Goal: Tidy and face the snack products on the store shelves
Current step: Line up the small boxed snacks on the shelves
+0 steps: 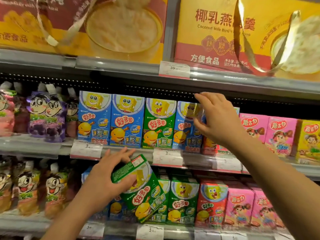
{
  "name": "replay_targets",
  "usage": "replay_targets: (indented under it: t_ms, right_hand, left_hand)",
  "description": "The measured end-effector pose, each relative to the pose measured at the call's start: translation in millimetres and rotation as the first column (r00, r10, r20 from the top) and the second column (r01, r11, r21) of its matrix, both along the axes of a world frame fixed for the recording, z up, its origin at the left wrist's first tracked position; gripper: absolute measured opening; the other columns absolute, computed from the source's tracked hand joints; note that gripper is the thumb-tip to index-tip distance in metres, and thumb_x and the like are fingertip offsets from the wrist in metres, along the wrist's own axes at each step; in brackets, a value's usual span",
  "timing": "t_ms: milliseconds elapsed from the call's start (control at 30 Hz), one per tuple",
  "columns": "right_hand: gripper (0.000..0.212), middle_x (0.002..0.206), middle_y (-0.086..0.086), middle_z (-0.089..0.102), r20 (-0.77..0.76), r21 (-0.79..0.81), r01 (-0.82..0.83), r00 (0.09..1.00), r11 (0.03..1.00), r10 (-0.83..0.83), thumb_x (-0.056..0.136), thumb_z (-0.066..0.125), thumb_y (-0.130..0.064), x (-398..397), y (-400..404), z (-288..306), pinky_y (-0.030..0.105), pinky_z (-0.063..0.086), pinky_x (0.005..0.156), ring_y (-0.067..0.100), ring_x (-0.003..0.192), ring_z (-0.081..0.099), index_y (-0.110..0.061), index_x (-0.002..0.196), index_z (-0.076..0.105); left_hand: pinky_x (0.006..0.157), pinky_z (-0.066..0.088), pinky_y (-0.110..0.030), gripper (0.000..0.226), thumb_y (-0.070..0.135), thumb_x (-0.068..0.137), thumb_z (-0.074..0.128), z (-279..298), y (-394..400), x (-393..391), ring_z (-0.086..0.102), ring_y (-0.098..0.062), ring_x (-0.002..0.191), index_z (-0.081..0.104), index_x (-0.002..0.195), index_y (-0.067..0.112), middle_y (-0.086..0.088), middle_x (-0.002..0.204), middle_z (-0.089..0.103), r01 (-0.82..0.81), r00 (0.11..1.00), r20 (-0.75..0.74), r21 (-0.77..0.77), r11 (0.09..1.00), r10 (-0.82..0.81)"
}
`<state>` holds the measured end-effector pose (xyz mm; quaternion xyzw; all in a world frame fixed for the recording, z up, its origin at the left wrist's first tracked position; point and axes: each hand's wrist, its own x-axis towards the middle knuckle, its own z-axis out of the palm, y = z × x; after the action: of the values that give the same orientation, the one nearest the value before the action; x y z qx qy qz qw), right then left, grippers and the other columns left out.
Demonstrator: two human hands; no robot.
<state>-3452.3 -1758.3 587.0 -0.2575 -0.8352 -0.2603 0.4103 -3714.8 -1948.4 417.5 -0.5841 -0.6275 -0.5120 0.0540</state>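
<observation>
Head view: my left hand [110, 177] clasps a tilted green box [142, 191] for reshelving while my right hand [218, 118] pinches a blue box [187, 129] to straighten it.

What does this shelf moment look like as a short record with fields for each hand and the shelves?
left hand: left hand holds a tilted green snack box in front of the lower shelf
right hand: right hand grips the top of a blue snack box on the middle shelf
middle shelf row: blue, blue, green, blue, then pink boxes
top shelf: yellow gift box
</observation>
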Motion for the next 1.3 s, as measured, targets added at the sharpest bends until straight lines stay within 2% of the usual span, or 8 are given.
replay_targets:
  t_ms: [133, 400, 500, 600, 667, 833, 967, 1300]
  right_hand:
    - [0.06, 0.141, 0.011, 0.055, 0.082, -0.023, 0.188, 0.979, 0.982, -0.185, 0.088, 0.063, -0.049, -9.6, 6.5, 4.9, 0.055, 0.03, 0.117, 0.037, 0.139, 0.04, -0.011, 0.133, 0.056]
    - [0.058, 0.131, 0.011, 0.062, 0.067, -0.061, 0.139, 0.989, 0.988, -0.135, 0.089, 0.065, -0.047, -5.1, 4.1, 1.8, 0.057, 0.029, 0.117, 0.037, 0.139, 0.042, -0.013, 0.135, 0.052]
    - [0.057, 0.118, 0.01, 0.066, 0.086, -0.044, 0.118, 0.99, 0.992, -0.114, 0.085, 0.07, -0.05, -1.0, -0.2, 9.4, 0.051, 0.04, 0.104, 0.036, 0.123, 0.052, -0.015, 0.127, 0.056]
    - [0.055, 0.106, 0.008, 0.066, 0.026, -0.162, 0.021, 1.0, 0.987, -0.017, 0.075, 0.083, -0.049, 8.4, -18.3, 22.9, 0.044, 0.046, 0.08, 0.033, 0.103, 0.057, -0.019, 0.112, 0.056]
    - [0.055, 0.102, 0.005, 0.067, 0.026, -0.212, -0.071, 0.997, 0.975, 0.078, 0.07, 0.087, -0.045, 16.6, -29.7, 27.9, 0.045, 0.05, 0.073, 0.033, 0.092, 0.061, -0.02, 0.106, 0.054]
    - [0.05, 0.102, -0.004, 0.063, -0.069, -0.152, -0.283, 0.959, 0.947, 0.276, 0.071, 0.084, -0.038, 41.7, -48.7, 24.9, 0.044, 0.054, 0.082, 0.026, 0.095, 0.063, -0.02, 0.109, 0.057]
    - [0.056, 0.109, -0.003, 0.066, -0.23, -0.192, -0.405, 0.904, 0.894, 0.36, 0.072, 0.076, -0.05, 59.7, -54.2, 14.2, 0.022, 0.052, 0.076, 0.014, 0.094, 0.063, -0.02, 0.116, 0.057]
    - [0.04, 0.102, -0.014, 0.071, -0.209, -0.454, -0.518, 0.853, 0.725, 0.478, 0.074, 0.082, -0.05, 85.1, -51.5, -28.0, 0.032, 0.057, 0.08, 0.009, 0.098, 0.069, -0.03, 0.106, 0.068]
  left_hand:
    - [0.123, 0.021, -0.057, 0.054, 0.068, 0.071, 0.067, 0.8, 0.1, 3.3, 0.019, -0.011, 0.155, 0.057, 0.118, 0.042, 0.04, 0.147, 0.043, -0.006, 1.0, 0.016, 0.007, 1.0, 0.006]
    - [0.122, 0.021, -0.053, 0.052, 0.073, 0.066, 0.063, 4.6, -5.3, 10.8, 0.013, -0.012, 0.155, 0.057, 0.111, 0.048, 0.044, 0.147, 0.038, -0.021, 1.0, 0.019, -0.023, 1.0, 0.022]
    - [0.121, 0.018, -0.049, 0.051, 0.072, 0.066, 0.063, 9.0, -9.5, 14.2, 0.012, -0.005, 0.151, 0.058, 0.109, 0.045, 0.057, 0.139, 0.032, -0.001, 1.0, 0.012, -0.028, 1.0, 0.001]
    - [0.124, 0.014, -0.043, 0.045, 0.065, 0.07, 0.068, 12.4, -9.7, 13.4, 0.015, 0.014, 0.145, 0.061, 0.105, 0.037, 0.057, 0.134, 0.037, 0.035, 0.999, 0.024, -0.048, 0.998, -0.034]
    - [0.127, 0.012, -0.049, 0.043, 0.066, 0.072, 0.068, 13.8, -9.7, 10.0, 0.021, 0.002, 0.15, 0.06, 0.103, 0.038, 0.046, 0.141, 0.044, 0.049, 0.999, 0.017, -0.055, 0.997, -0.048]
    - [0.126, 0.015, -0.048, 0.048, 0.065, 0.071, 0.068, 20.7, -14.9, 10.6, 0.016, 0.017, 0.14, 0.062, 0.102, 0.029, 0.047, 0.137, 0.046, 0.059, 0.998, 0.04, -0.108, 0.992, -0.055]
    - [0.124, 0.024, -0.051, 0.052, 0.068, 0.069, 0.066, 21.5, -14.1, 9.1, 0.029, 0.01, 0.144, 0.063, 0.101, 0.027, 0.04, 0.14, 0.051, 0.075, 0.996, 0.045, -0.099, 0.992, -0.071]
    - [0.124, 0.022, -0.05, 0.053, 0.07, 0.068, 0.062, 24.2, -14.7, 17.9, 0.02, 0.029, 0.134, 0.058, 0.101, 0.029, 0.041, 0.142, 0.041, 0.053, 0.996, -0.062, -0.149, 0.987, -0.062]
